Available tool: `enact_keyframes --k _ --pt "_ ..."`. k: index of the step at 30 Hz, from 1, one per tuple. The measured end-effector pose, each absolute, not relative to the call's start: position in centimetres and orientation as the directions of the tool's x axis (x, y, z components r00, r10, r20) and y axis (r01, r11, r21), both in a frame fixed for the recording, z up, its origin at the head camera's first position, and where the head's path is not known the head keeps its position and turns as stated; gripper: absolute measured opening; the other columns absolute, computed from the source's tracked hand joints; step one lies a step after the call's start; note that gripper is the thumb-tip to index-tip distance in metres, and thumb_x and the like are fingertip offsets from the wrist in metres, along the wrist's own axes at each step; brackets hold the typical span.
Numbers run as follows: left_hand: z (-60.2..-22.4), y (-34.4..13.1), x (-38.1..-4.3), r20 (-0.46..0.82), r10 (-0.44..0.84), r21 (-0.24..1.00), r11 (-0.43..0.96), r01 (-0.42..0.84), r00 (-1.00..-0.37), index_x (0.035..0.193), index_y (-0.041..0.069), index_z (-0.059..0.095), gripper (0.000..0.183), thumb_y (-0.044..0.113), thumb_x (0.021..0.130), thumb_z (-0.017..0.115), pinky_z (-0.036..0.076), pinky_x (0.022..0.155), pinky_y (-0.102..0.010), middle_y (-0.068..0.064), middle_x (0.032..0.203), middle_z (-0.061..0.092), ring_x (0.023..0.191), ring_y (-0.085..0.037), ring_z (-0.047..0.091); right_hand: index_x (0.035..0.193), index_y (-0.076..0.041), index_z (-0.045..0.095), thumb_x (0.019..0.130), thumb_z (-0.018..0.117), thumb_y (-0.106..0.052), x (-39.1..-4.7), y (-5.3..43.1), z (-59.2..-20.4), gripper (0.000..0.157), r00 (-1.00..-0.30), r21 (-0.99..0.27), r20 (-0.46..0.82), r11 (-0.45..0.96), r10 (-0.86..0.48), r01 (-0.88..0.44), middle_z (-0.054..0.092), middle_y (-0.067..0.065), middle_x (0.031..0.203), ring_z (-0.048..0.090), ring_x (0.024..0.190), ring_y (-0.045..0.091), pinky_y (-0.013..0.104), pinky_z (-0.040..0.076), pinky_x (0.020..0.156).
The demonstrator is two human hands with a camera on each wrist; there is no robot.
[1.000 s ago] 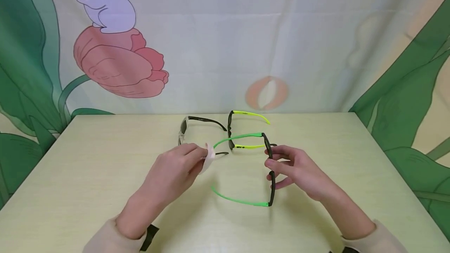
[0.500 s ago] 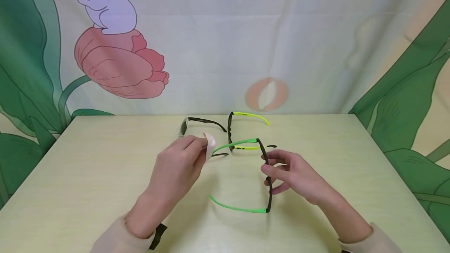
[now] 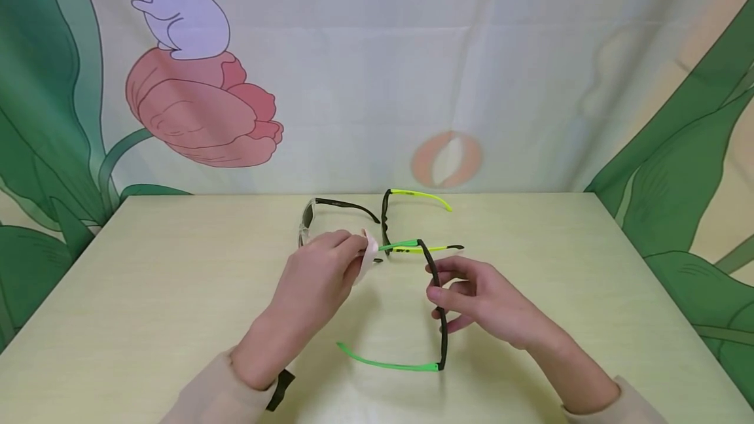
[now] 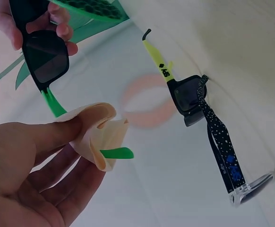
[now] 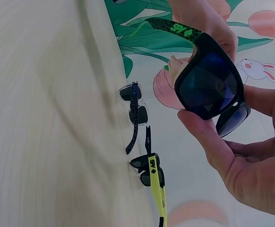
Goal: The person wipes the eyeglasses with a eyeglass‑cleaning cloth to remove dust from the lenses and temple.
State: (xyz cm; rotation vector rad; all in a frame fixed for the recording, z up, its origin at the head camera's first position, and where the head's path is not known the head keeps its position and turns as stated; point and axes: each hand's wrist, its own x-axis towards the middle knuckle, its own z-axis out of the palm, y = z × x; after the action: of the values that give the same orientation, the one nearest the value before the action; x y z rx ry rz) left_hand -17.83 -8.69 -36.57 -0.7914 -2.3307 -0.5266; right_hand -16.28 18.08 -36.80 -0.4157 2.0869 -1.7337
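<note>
Black-framed sunglasses (image 3: 443, 339) with green temples are held above the table, dark lenses showing in both wrist views. My right hand (image 3: 485, 300) grips the front frame near the bridge, thumb on one side and fingers on the other. My left hand (image 3: 321, 273) pinches a pale pink cloth (image 4: 97, 137) folded round the far green temple; the temple's green tip (image 4: 118, 153) pokes out of the cloth in the left wrist view. The near green temple (image 3: 389, 365) hangs free, pointing left.
Behind the hands, sunglasses with yellow temples (image 3: 421, 192) stand on the table (image 3: 147, 293). Left of them are clear-framed sunglasses (image 3: 307, 214) with dark speckled temples, partly hidden by my left hand. A printed cloth backdrop (image 3: 353, 84) hangs along the table's far edge.
The green-templed sunglasses and my right hand have shifted left and slightly nearer. My left hand with the cloth has slid rightward along the far temple, toward the hinge.
</note>
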Motion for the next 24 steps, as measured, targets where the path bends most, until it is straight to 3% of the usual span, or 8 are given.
enact_keyframes --k 7,14,24 --pt "-36.3 -8.1 -18.2 0.655 0.417 0.146 0.749 0.646 -0.631 0.085 0.011 0.07 0.014 -0.002 0.089 0.076 0.045 0.047 -0.029 0.004 0.071 0.056 0.06 -0.017 0.053 0.129 0.006 0.056 0.098 0.073 -0.021 -16.3 17.6 -36.9 0.045 -0.877 -0.979 -0.111 0.202 -0.468 0.016 0.063 0.019 0.106 0.07 0.091 0.034 0.047 0.062 0.079" --pt "-36.0 -7.3 -18.2 0.659 0.447 0.126 0.727 0.675 -0.604 0.089 0.011 0.072 0.012 0.001 0.087 0.079 0.05 0.05 -0.032 0.003 0.074 0.06 0.063 -0.018 0.058 0.126 0.002 0.06 0.097 0.074 -0.02 -16.4 17.1 -37.1 0.039 -0.874 -0.976 -0.092 0.219 -0.477 -0.017 0.064 0.017 0.109 0.069 0.094 0.042 0.044 0.061 0.08" --pt "-35.0 -6.0 -17.8 0.652 0.455 0.132 0.72 0.682 -0.606 0.089 0.014 0.073 0.009 0.007 0.092 0.077 0.054 0.052 -0.033 0.004 0.079 0.064 0.071 -0.017 0.063 0.129 0.003 0.059 0.096 0.075 -0.019 -16.4 16.7 -37.5 0.043 -0.87 -0.976 -0.086 0.217 -0.486 -0.025 0.062 0.018 0.113 0.064 0.102 0.035 0.044 0.062 0.08"
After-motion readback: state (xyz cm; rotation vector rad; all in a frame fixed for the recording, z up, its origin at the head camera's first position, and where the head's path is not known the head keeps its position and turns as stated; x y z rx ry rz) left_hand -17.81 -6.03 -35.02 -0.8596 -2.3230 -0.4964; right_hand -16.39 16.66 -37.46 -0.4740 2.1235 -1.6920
